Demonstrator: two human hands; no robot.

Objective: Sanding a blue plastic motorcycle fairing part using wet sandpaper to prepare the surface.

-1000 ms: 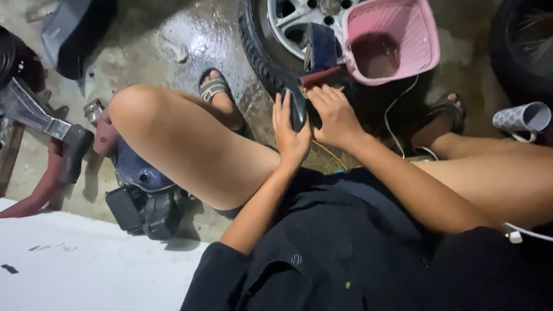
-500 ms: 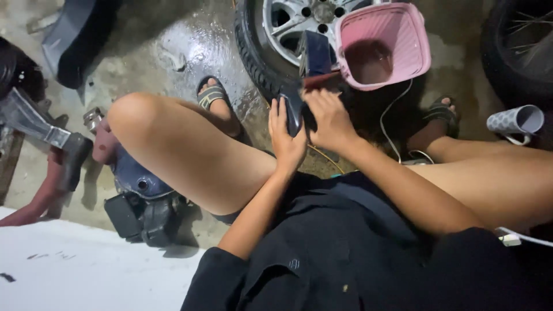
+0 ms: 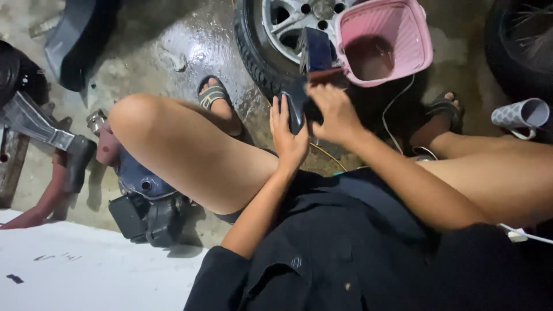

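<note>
Hands meet low between our knees, both on one small dark object (image 3: 298,105) that we cannot identify. Our left hand (image 3: 288,135) lies flat along its near side with the fingers stretched out and pressed against it, more a support than a grip. Our right hand (image 3: 333,112) is curled over it from above, fingers bent and closed on its top edge. The object sits just above the wet concrete floor (image 3: 173,52), right in front of a car wheel (image 3: 276,34) that lies on the ground.

Leaning on that wheel is a pink plastic basket (image 3: 397,40), tipped towards us, with a dark blue flat piece (image 3: 317,49) standing against its left rim, just above our hands. A thin white cable (image 3: 397,106) drops from the basket past our right wrist. Our bare knees hem the working spot in on both sides, and our sandalled feet (image 3: 214,95) rest near the tyre. To the left, beside our left leg, sit a dark blue metal part (image 3: 138,178) and a black boxy piece (image 3: 144,216), with a grey metal bracket (image 3: 40,129) further out. A patterned cup (image 3: 521,115) lies on its side at the far right, well apart from our hands.
</note>
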